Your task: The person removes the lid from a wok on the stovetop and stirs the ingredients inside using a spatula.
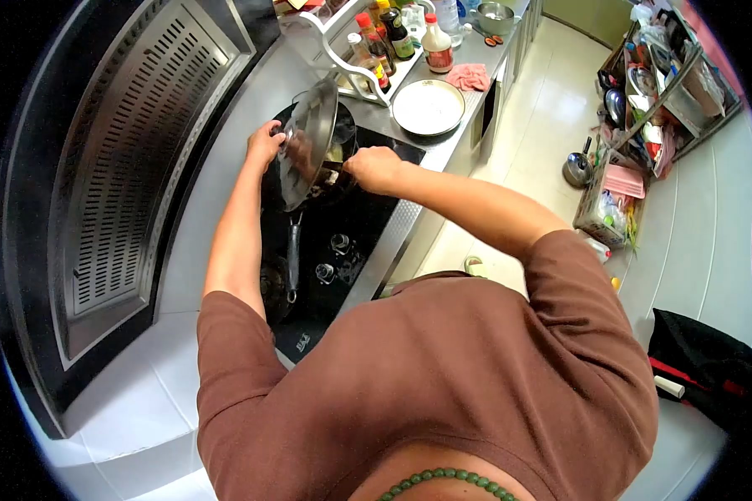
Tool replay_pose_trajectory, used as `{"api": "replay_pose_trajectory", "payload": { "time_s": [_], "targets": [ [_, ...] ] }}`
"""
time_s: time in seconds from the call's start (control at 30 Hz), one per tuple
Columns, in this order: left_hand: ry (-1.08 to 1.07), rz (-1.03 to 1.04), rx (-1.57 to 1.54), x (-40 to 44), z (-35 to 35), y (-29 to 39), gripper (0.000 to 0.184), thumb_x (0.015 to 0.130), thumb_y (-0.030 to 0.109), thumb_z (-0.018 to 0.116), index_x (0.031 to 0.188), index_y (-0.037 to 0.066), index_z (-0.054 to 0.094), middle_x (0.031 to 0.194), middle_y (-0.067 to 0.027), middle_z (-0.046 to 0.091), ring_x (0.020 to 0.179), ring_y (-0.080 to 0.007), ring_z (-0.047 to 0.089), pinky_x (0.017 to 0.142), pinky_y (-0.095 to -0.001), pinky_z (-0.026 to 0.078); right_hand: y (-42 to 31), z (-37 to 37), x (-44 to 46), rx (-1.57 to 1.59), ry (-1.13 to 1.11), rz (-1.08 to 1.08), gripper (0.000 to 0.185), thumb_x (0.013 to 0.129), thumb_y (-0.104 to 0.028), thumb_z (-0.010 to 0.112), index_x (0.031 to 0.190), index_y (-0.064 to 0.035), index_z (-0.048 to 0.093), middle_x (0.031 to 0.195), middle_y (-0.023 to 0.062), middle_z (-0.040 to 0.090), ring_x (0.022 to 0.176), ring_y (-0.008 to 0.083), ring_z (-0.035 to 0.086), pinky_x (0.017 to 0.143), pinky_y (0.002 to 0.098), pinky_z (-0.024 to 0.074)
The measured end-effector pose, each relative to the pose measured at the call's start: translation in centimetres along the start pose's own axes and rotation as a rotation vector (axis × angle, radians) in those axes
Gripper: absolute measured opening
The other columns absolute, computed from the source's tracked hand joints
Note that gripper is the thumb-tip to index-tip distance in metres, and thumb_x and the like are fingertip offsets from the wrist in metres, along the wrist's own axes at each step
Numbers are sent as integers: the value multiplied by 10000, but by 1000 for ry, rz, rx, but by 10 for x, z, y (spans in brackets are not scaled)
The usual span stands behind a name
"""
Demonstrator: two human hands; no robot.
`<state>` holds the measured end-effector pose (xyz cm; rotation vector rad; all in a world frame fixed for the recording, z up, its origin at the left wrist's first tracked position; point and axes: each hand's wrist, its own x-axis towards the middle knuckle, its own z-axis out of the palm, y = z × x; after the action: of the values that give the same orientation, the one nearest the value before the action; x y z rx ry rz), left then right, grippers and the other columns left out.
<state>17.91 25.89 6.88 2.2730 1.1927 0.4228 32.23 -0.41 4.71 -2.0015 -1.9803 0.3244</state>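
My left hand (265,144) is closed on the knob of a glass pan lid (302,159), which is tilted up on edge over a dark frying pan (339,185). Light-coloured pieces of food (330,177) show in the pan beside the lid's rim. My right hand (376,170) is closed in a fist at the pan's right edge. What it grips is mostly hidden; a short dark part runs from it into the pan. The pan's long handle (293,255) points back across the black cooktop (351,238).
A white plate (429,107) lies on the counter beyond the cooktop, with a pink cloth (469,78) beside it. Several sauce bottles stand on a white rack (347,71). A range hood (150,159) rises at left. Shelving (677,92) with kitchenware lines the right wall.
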Motion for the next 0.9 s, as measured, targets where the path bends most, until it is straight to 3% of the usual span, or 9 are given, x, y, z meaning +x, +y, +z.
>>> {"api": "replay_pose_trajectory", "payload": {
  "time_s": [0.07, 0.3, 0.7, 0.73, 0.77, 0.9],
  "targets": [
    [8, 1, -22, 11, 2, -12, 370, 766, 64, 656, 1130, 84, 590, 924, -129, 631, 736, -183, 608, 651, -312, 511, 8, -10, -9, -73, -33, -12, 268, 747, -111, 511, 970, -170, 648, 833, 130, 655, 801, 315, 643, 673, 402, 531],
    [-6, -60, -76, -1, -6, 7, 353, 772, 54, 650, 1119, 73, 590, 916, -93, 615, 709, -156, 593, 608, -282, 505, 3, -103, -47, -131, 14, -74, 154, 730, -88, 557, 831, -52, 668, 850, 163, 659, 813, 323, 654, 669, 404, 537],
    [17, -69, -181, 0, -25, -2, 333, 812, 43, 614, 1141, 77, 575, 926, -73, 605, 720, -134, 581, 586, -258, 501, 6, -10, 20, 153, 173, 78, 164, 726, -64, 563, 852, -31, 663, 883, 173, 657, 849, 337, 644, 704, 422, 532],
    [16, -79, -194, 0, -27, -2, 334, 815, 46, 614, 1145, 80, 574, 929, -72, 603, 724, -132, 580, 589, -256, 501, -1, -11, 22, 156, 160, 116, 162, 728, -64, 563, 851, -36, 664, 883, 173, 656, 849, 336, 644, 701, 417, 533],
    [13, -89, -207, 0, -29, -2, 336, 818, 48, 613, 1149, 84, 573, 933, -72, 602, 729, -131, 579, 592, -254, 501, 1, 2, 34, 130, 114, 133, 254, 757, -105, 535, 978, -128, 660, 878, 174, 652, 834, 340, 643, 707, 425, 533],
    [-18, -143, -238, 2, -34, -5, 351, 832, 55, 604, 1178, 94, 554, 964, -66, 598, 747, -124, 573, 599, -240, 494, 2, 20, 39, 124, 101, 80, 213, 766, -110, 526, 933, -111, 658, 869, 154, 657, 818, 322, 650, 686, 418, 532]
  ]
}}
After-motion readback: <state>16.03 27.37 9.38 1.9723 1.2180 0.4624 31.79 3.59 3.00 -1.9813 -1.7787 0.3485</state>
